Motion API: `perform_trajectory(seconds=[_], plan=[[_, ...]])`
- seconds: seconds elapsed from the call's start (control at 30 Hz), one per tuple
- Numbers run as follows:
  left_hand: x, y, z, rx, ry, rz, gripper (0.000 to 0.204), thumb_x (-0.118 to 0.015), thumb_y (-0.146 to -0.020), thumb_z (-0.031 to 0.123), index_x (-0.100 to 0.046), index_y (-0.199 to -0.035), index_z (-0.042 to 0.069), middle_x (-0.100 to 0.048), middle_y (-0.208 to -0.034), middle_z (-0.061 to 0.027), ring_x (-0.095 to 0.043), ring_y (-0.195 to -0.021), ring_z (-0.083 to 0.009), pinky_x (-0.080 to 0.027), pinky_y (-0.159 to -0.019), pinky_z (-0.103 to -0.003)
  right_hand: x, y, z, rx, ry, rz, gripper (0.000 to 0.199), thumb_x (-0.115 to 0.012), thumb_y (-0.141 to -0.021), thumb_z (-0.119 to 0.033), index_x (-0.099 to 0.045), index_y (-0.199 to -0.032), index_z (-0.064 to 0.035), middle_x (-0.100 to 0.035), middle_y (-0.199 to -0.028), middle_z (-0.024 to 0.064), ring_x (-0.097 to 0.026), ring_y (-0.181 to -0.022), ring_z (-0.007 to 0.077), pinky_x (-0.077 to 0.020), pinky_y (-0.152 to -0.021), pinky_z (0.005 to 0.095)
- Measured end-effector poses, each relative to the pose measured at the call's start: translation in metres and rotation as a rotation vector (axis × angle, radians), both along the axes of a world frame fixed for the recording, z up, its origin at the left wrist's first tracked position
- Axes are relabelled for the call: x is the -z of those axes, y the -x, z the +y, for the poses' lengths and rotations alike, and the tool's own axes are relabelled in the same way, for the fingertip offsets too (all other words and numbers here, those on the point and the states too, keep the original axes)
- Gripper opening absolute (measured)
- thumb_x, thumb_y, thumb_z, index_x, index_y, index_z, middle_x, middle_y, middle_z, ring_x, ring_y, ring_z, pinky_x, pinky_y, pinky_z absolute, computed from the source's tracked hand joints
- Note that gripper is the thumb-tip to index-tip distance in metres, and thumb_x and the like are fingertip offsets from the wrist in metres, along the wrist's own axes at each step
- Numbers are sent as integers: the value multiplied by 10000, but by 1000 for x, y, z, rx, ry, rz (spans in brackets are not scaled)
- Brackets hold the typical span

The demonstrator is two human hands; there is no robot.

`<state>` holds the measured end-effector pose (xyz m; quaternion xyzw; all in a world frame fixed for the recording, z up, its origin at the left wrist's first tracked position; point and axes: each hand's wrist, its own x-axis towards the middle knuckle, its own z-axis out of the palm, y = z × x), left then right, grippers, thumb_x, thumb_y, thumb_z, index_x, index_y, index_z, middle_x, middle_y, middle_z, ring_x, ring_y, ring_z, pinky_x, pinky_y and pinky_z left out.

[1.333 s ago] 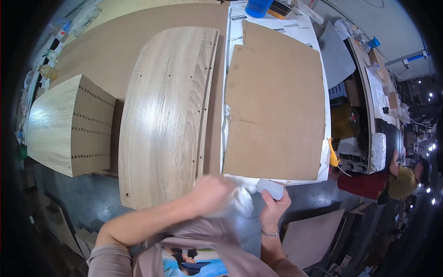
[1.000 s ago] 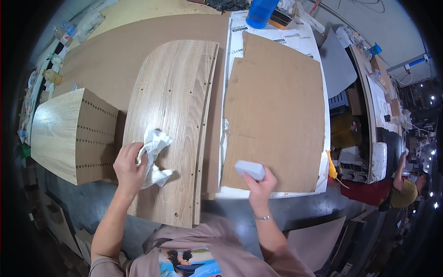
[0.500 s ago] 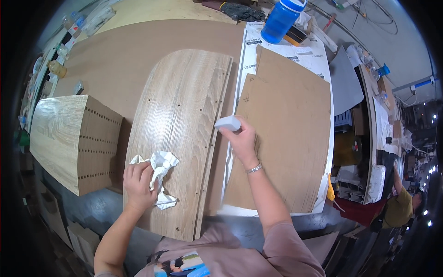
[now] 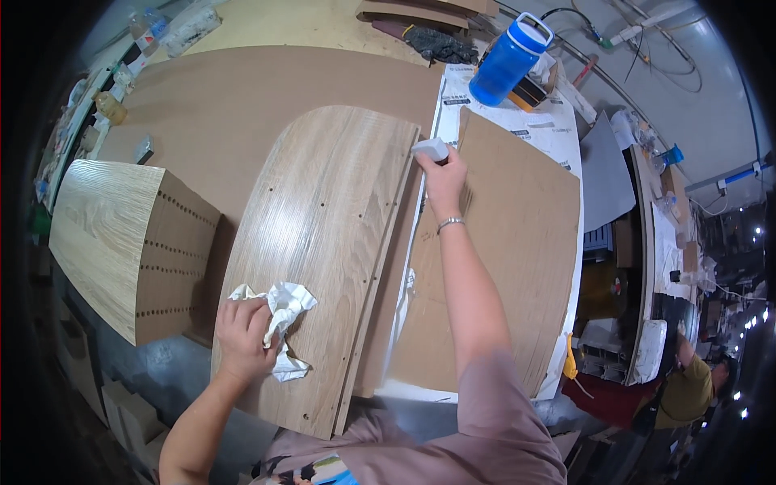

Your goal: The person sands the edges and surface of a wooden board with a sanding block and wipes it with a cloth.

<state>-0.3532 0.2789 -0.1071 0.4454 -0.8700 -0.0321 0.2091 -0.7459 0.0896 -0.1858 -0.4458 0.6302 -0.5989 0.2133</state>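
Note:
A wood-grain panel (image 4: 331,186) with a rounded far end and several drilled holes lies before me. My left hand (image 4: 244,335) rests on its near left part, fingers curled round a crumpled white cloth (image 4: 291,311). With bent fingers my right hand (image 4: 444,182) grips a light grey block (image 4: 431,149) at the far end of the panel's right edge. The block looks pressed to that edge or just beside it; its underside is hidden. A metal bracelet circles my right wrist.
Stacked wood-grain boards (image 4: 105,242) with rows of holes stand at left. Brown cardboard sheets (image 4: 509,259) lie to the right on white printed sheeting. Beyond are a blue bottle (image 4: 508,69) and a dark glove (image 4: 440,44). Another person (image 4: 691,384) is at far right.
My right hand has slid the grey block away from me along the panel's right edge toward its far end. The left hand keeps its hold on the cloth. The view has shifted slightly.

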Motion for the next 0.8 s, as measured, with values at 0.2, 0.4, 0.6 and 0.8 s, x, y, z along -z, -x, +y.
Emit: perform_trajectory(seconds=[0.2, 0.4, 0.6, 0.8], plan=[[2, -1, 2, 2, -35, 2, 426, -693, -641, 150, -620, -1048, 47, -608, -1071, -134, -568, -971, -365, -453, -871, -493, -1, 22, -52, 109, -31, 46, 265, -784, -776, -110, -692, -987, 22, -722, -879, 127, -674, -809, 215, -515, -749, 358], [0, 2, 1, -1, -2, 27, 403, -700, -658, 148, -637, -1036, 25, -613, -1075, -130, -572, -969, -351, -452, -869, -476, 5, 19, -32, 20, 5, -120, 230, -780, -779, -85, -703, -967, 22, -724, -886, 75, -648, -782, 155, -514, -735, 324], [5, -6, 4, -22, 31, 42, 376, -700, -669, 163, -637, -1019, 42, -614, -1058, -121, -569, -957, -346, -460, -861, -473, -16, -41, 94, -173, -109, -69, 239, -776, -806, -51, -714, -1028, 11, -731, -935, 48, -661, -864, 130, -527, -796, 291], [-2, 2, 6, -4, 35, 73, 363, -702, -681, 124, -621, -1027, 50, -610, -1064, -109, -562, -972, -344, -453, -869, -470, -19, -104, 271, -303, -255, -133, 285, -754, -775, 18, -702, -1054, 3, -686, -1011, 42, -637, -907, 118, -519, -810, 272]])
